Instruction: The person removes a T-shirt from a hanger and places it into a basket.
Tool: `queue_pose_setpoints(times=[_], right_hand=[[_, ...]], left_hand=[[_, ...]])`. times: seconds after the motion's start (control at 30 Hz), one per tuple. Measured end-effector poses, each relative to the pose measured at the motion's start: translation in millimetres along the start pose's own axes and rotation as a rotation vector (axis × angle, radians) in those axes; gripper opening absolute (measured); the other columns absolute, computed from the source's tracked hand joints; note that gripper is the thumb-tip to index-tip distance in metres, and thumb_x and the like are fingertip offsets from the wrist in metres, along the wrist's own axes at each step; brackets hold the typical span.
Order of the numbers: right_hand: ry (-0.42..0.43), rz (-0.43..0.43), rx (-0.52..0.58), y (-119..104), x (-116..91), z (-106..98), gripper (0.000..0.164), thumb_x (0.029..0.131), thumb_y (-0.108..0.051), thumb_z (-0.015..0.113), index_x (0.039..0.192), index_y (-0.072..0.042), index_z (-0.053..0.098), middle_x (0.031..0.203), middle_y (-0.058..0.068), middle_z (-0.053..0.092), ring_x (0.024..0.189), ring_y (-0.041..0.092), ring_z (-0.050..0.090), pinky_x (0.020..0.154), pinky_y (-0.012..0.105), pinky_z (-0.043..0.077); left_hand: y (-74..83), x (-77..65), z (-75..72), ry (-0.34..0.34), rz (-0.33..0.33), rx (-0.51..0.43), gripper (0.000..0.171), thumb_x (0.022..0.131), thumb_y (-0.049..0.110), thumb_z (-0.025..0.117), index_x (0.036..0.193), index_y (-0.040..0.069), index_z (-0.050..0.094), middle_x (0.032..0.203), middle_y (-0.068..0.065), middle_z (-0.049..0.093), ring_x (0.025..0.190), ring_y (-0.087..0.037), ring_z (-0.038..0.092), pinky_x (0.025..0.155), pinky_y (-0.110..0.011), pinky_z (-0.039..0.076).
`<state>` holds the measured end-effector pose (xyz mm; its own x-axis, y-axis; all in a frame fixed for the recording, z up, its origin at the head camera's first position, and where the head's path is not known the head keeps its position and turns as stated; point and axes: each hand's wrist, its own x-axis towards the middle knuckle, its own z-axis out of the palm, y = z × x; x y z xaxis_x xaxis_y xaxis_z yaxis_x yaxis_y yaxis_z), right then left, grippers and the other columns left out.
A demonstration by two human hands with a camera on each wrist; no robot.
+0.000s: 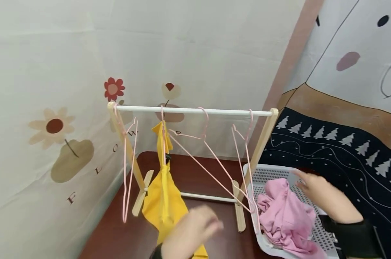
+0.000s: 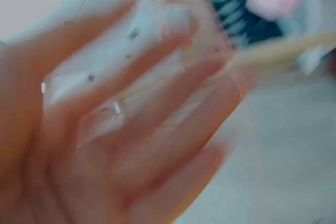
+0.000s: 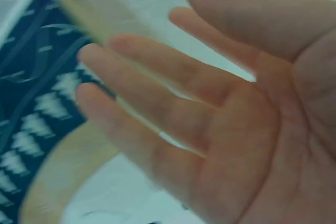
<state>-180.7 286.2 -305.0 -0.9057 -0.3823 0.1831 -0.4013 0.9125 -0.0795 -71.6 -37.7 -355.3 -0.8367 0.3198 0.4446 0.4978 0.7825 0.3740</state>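
Observation:
My left hand (image 1: 192, 230) is in front of a yellow garment (image 1: 169, 201), overlapping its lower part in the head view. In the blurred left wrist view its fingers are spread and hold nothing. The garment hangs from a pink hanger (image 1: 163, 144) on the white rod (image 1: 185, 110) of a small wooden rack. My right hand (image 1: 321, 194) is over the right side of a white basket (image 1: 270, 167), with nothing in its grasp. In the right wrist view its fingers are extended. Crumpled pink cloth (image 1: 286, 216) lies in the basket, just left of that hand.
More pink hangers hang bare: one at the left end (image 1: 124, 180), others near the middle (image 1: 195, 154) and the right end (image 1: 247, 154). The right hangers overlap the basket's edge in the head view. The rack's wooden feet (image 1: 143, 194) stand on a dark red-brown table (image 1: 118, 230).

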Motion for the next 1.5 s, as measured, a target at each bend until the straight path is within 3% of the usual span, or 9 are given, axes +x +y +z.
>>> queue_pose_setpoints(times=[0.1, 0.17, 0.3, 0.47, 0.67, 0.77, 1.13, 1.37, 1.5], right_hand=[[0.085, -0.005, 0.029, -30, 12, -29, 0.032, 0.093, -0.010, 0.052, 0.123, 0.000, 0.054, 0.076, 0.012, 0.062, 0.051, 0.012, 0.043, 0.047, 0.027, 0.036], [0.175, -0.050, 0.039, -54, 21, -43, 0.029, 0.094, -0.013, 0.051, 0.121, -0.003, 0.058, 0.081, 0.011, 0.065, 0.052, 0.012, 0.045, 0.045, 0.026, 0.034], [0.355, -0.194, 0.006, -103, 38, -55, 0.023, 0.091, -0.013, 0.057, 0.112, -0.007, 0.065, 0.079, 0.008, 0.068, 0.055, 0.012, 0.050, 0.047, 0.028, 0.037], [0.389, -0.324, -0.021, -148, 54, -52, 0.021, 0.091, -0.015, 0.058, 0.108, -0.009, 0.066, 0.083, 0.005, 0.071, 0.059, 0.012, 0.057, 0.052, 0.030, 0.045], [0.349, -0.406, -0.012, -170, 66, -38, 0.017, 0.090, -0.015, 0.059, 0.103, -0.009, 0.067, 0.083, 0.003, 0.071, 0.067, 0.014, 0.064, 0.056, 0.030, 0.050], [0.328, -0.434, 0.032, -179, 71, -31, 0.017, 0.090, -0.014, 0.058, 0.104, -0.008, 0.067, 0.087, 0.004, 0.071, 0.071, 0.014, 0.065, 0.058, 0.030, 0.051], [0.321, -0.547, 0.210, -226, 109, -30, 0.020, 0.094, -0.012, 0.052, 0.108, -0.003, 0.064, 0.092, 0.007, 0.069, 0.078, 0.014, 0.062, 0.072, 0.028, 0.050], [0.245, -0.527, 0.061, -241, 146, -15, 0.022, 0.098, -0.014, 0.044, 0.109, -0.001, 0.058, 0.088, 0.009, 0.066, 0.078, 0.019, 0.064, 0.073, 0.027, 0.053], [0.207, -0.632, -0.009, -242, 161, 2, 0.039, 0.093, -0.001, 0.050, 0.132, -0.006, 0.047, 0.121, 0.012, 0.061, 0.112, 0.022, 0.060, 0.079, 0.028, 0.055]], left_hand=[[2.4, 26.7, -20.4, 0.440, -0.237, -0.069, 0.028, 0.088, 0.022, 0.063, 0.107, 0.003, 0.063, 0.107, -0.010, 0.062, 0.101, -0.019, 0.061, 0.087, -0.029, 0.052], [-3.4, 50.8, -28.4, 0.607, -0.384, -0.080, 0.046, 0.090, 0.021, 0.061, 0.127, -0.003, 0.050, 0.129, -0.020, 0.050, 0.121, -0.030, 0.050, 0.099, -0.039, 0.045], [-30.7, 94.4, -42.1, 0.659, -0.635, -0.177, 0.063, 0.095, 0.024, 0.052, 0.146, 0.001, 0.022, 0.148, -0.022, 0.028, 0.136, -0.034, 0.033, 0.108, -0.046, 0.034], [-65.7, 118.4, -51.6, 0.702, -0.764, -0.140, 0.055, 0.095, 0.023, 0.052, 0.143, 0.006, 0.032, 0.134, -0.020, 0.047, 0.120, -0.035, 0.052, 0.097, -0.046, 0.046], [-100.5, 125.2, -53.1, 0.686, -0.766, 0.010, 0.027, 0.093, 0.025, 0.055, 0.109, 0.005, 0.063, 0.096, -0.016, 0.069, 0.084, -0.034, 0.068, 0.066, -0.048, 0.054], [-106.7, 125.9, -57.6, 0.680, -0.754, 0.030, 0.027, 0.094, 0.027, 0.053, 0.103, 0.005, 0.068, 0.093, -0.014, 0.071, 0.081, -0.032, 0.068, 0.064, -0.047, 0.054], [-67.0, 89.3, -108.2, 0.850, -0.580, 0.001, 0.025, 0.093, 0.023, 0.056, 0.102, 0.005, 0.070, 0.093, -0.013, 0.071, 0.077, -0.026, 0.068, 0.067, -0.038, 0.055], [-50.4, 47.7, -86.1, 0.953, -0.469, 0.026, 0.018, 0.087, 0.017, 0.064, 0.091, 0.002, 0.072, 0.079, -0.013, 0.071, 0.065, -0.025, 0.066, 0.055, -0.037, 0.052], [-48.5, 30.2, -74.3, 0.940, -0.441, 0.014, 0.016, 0.083, 0.014, 0.068, 0.091, 0.001, 0.073, 0.079, -0.012, 0.072, 0.067, -0.024, 0.068, 0.058, -0.037, 0.054]])
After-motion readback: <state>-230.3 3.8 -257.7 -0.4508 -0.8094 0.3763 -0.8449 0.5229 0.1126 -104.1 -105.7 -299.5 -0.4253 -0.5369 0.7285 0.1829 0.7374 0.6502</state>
